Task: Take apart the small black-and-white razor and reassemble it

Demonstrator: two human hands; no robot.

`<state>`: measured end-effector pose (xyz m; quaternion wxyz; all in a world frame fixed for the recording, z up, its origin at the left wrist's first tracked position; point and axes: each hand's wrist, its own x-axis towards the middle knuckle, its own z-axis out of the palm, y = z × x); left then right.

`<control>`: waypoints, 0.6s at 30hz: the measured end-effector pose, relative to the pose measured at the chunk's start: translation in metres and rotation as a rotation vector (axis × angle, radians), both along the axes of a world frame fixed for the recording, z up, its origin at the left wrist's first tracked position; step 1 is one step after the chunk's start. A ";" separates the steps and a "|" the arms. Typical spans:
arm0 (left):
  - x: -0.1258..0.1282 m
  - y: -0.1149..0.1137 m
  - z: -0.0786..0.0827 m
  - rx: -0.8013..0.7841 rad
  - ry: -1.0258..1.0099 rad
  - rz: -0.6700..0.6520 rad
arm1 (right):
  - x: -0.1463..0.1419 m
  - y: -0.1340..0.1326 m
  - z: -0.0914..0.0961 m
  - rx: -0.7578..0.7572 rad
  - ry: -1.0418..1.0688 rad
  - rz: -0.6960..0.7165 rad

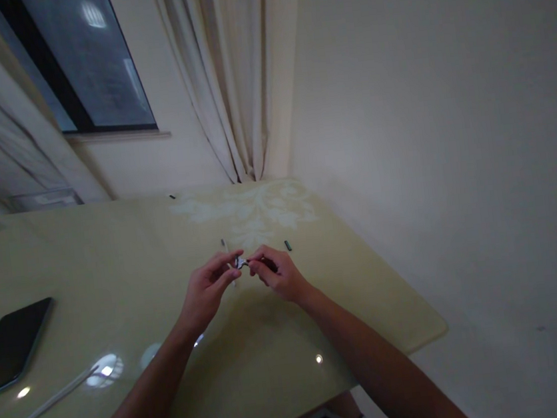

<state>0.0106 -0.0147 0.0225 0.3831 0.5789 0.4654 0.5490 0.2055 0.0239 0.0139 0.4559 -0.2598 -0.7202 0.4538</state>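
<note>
Both hands meet above the middle of a glossy pale-green table (pixel 113 255). My left hand (pixel 208 289) pinches one end of a small dark and silvery object (pixel 241 262) between thumb and fingertips. My right hand (pixel 278 275) has its fingers curled round the other end of the same small object. What the object is cannot be made out. A thin pale stick (pixel 223 245) lies on the table just beyond my left hand. A tiny dark piece (pixel 288 245) lies beyond my right hand.
A dark phone (pixel 10 347) lies face up at the left. A white cable (pixel 44 407) runs along the near left edge. Beyond the table are a window (pixel 85 63), curtains (pixel 227 74) and a plain wall. The table's right edge drops to a pale floor.
</note>
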 end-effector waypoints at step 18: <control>-0.004 0.000 -0.002 -0.094 -0.182 -0.051 | -0.007 -0.007 0.003 -0.004 0.040 -0.057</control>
